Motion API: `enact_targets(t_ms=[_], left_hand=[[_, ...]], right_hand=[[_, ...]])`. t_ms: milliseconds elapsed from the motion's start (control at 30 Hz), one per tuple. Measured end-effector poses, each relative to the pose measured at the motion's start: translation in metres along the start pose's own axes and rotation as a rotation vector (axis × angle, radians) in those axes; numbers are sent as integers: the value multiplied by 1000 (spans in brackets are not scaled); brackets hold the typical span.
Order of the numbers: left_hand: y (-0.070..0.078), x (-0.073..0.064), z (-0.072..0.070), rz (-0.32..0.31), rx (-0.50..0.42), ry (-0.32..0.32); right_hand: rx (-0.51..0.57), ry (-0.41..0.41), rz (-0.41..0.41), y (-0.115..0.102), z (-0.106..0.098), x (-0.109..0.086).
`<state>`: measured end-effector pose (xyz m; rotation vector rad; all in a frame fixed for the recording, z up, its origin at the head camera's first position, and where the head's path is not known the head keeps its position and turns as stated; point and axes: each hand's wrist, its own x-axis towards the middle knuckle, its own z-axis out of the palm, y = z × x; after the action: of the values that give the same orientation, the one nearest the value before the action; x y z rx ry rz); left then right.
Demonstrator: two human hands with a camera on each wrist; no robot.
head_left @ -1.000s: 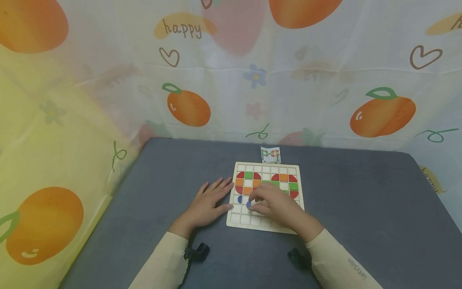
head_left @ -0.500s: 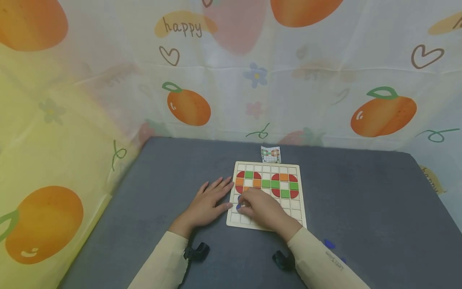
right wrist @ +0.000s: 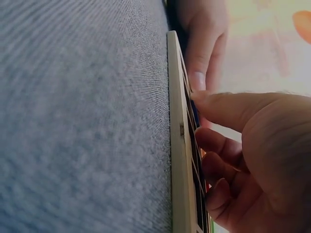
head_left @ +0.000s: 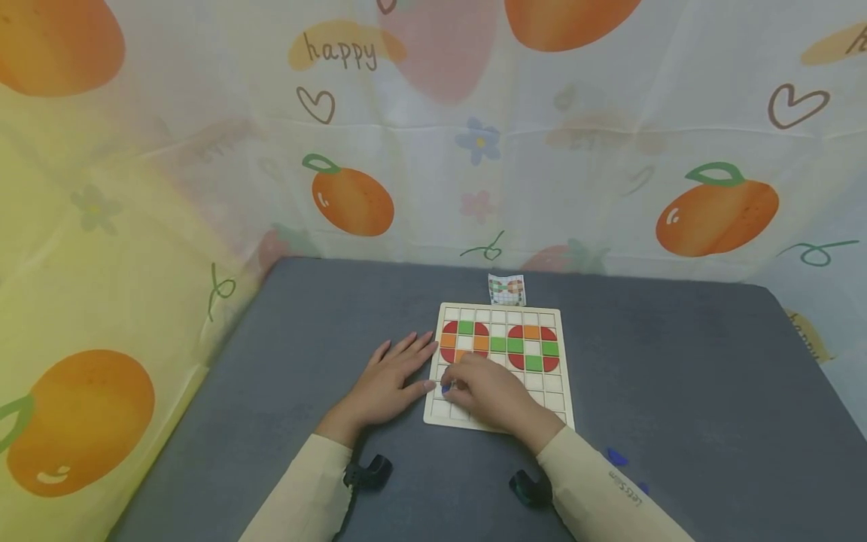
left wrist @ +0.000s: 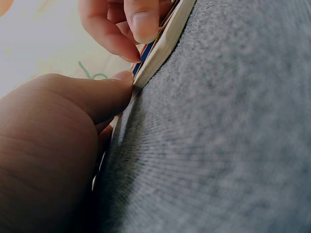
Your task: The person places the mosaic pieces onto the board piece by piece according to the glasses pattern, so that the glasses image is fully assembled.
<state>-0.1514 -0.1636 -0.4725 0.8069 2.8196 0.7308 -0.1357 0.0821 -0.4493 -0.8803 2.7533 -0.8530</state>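
A light wooden grid board (head_left: 432, 414) lies on the grey table, bearing red rounded corner tiles, orange and green square tiles. My left hand (head_left: 386, 388) rests beside it with fingers spread, thumb and fingertips at the board's left edge. Over the board's lower left, my right hand (head_left: 491, 391) has thumb and index finger bent around a small blue tile (head_left: 445, 388). In the left wrist view, blue (left wrist: 142, 57) shows just under those fingertips, right by my left thumb. The right hand covers part of the lower left cells.
Loose blue tiles (head_left: 617, 457) lie on the table beside the right sleeve. A small printed pattern card (head_left: 506, 289) sits at the board's far edge. A fruit-print cloth (head_left: 576, 181) hangs behind the table.
My right hand has shifted left across the board with the blue tile, then stayed at the left column. Loose blue tiles by the right sleeve came into sight. My left hand stays put.
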Motion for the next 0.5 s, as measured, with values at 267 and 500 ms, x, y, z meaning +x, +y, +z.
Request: enact_targets(t_ms=[267, 500], left_hand=[[1, 0, -2, -17, 2, -31], [0, 0, -2, -13, -2, -26]], right_hand=[[22, -7, -16, 1, -4, -3], [55, -21, 3, 1, -8, -5]])
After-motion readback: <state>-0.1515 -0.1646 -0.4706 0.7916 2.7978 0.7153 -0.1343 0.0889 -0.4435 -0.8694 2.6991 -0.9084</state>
